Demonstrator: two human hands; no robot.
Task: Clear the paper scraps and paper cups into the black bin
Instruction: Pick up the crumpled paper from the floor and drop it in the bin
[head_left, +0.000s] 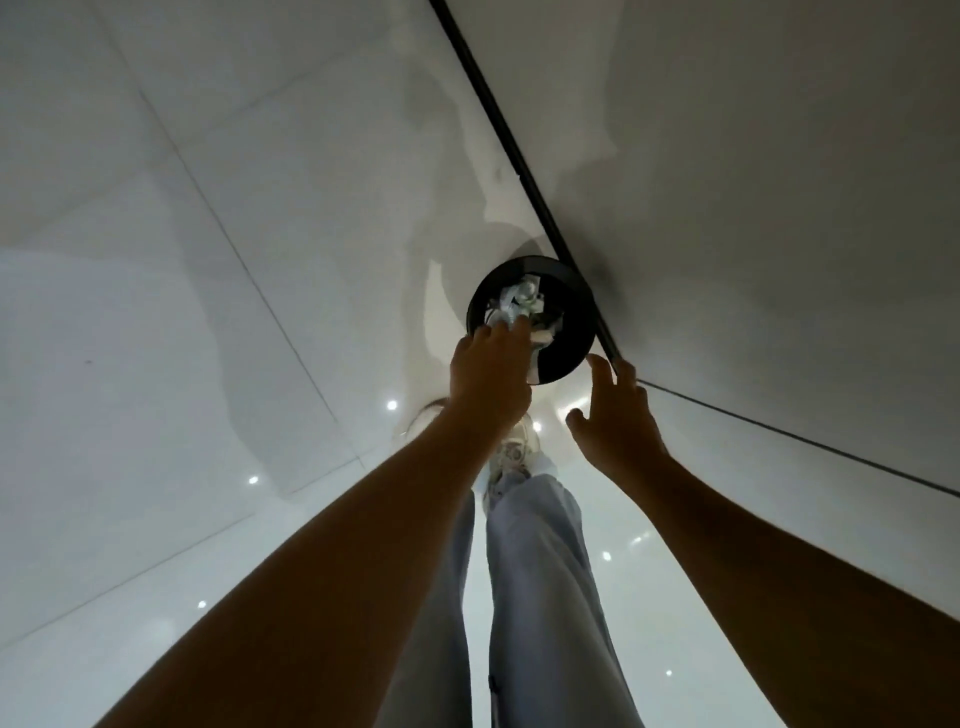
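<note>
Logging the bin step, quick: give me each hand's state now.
Left hand: over the black bin, fingers at the crumpled paper; grip cannot be told.
Right hand: open, empty, beside the bin.

No text, label, brand, number or sign can be read anywhere; the crumpled paper's markings are too blurred.

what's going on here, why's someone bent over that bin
A person is leaning over a round black bin on the tiled floor beside the wall. The left hand reaches over its rim, fingers at crumpled paper scraps already inside. The right hand hovers open and empty just beside the bin.
</note>
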